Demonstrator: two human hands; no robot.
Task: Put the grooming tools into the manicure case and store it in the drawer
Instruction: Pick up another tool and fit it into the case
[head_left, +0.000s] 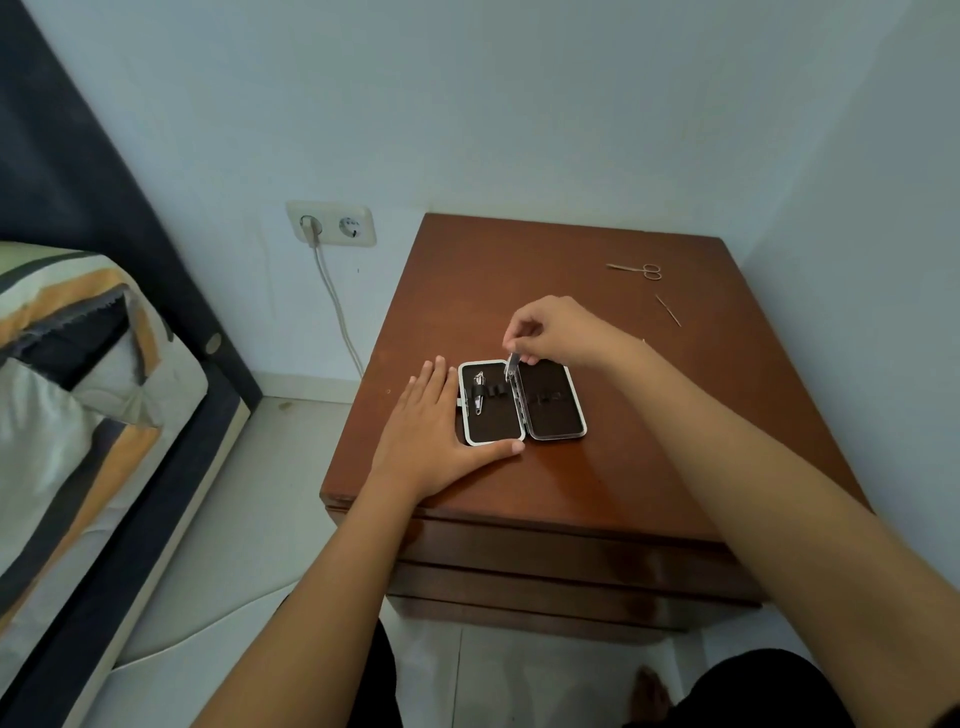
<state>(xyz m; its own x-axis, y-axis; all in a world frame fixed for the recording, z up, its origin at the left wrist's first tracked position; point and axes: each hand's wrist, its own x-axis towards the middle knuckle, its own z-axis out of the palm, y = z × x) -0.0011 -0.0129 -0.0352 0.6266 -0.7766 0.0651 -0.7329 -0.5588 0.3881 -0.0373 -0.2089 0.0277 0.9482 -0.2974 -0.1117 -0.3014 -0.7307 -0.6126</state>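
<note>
Manicure case (551, 415) open; left hand (434, 422) flat, pinning it. Right hand (551, 332) pinches small clipper (511, 367); could miss elastic loop, slip. Scissors (638, 268) still out.

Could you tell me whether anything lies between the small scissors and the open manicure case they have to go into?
Nothing lying on the table blocks the way. The scissors lie far right on the nightstand, and only bare wood separates them from the case. The right hand hovers over the case, pinching a small metal tool.
</note>
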